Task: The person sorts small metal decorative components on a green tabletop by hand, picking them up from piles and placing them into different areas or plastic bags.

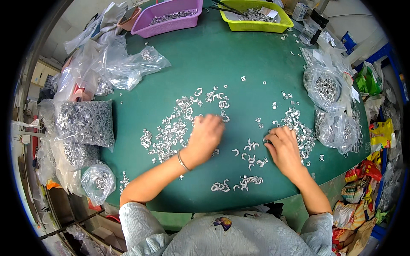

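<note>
My left hand (208, 135) is closed above the right edge of a spread of small silver metal pieces (168, 132); its fingertips point down and hide whatever they hold. My right hand (284, 145) has its fingers curled together at the left side of a second heap of silver pieces (304, 138). What is between its fingertips is too small to make out. Between the hands lie several crescent-shaped metal pieces (251, 145). Closer to my body, ring-like and curved pieces (221, 186) sit in a loose row beside a small cluster (255, 179).
Clear bags of metal parts (85, 123) stack along the left edge of the green table (239, 51). More bags (326, 89) line the right edge. A purple basket (147, 30) and a yellow-green basket (256, 27), both holding metal parts, stand at the far edge.
</note>
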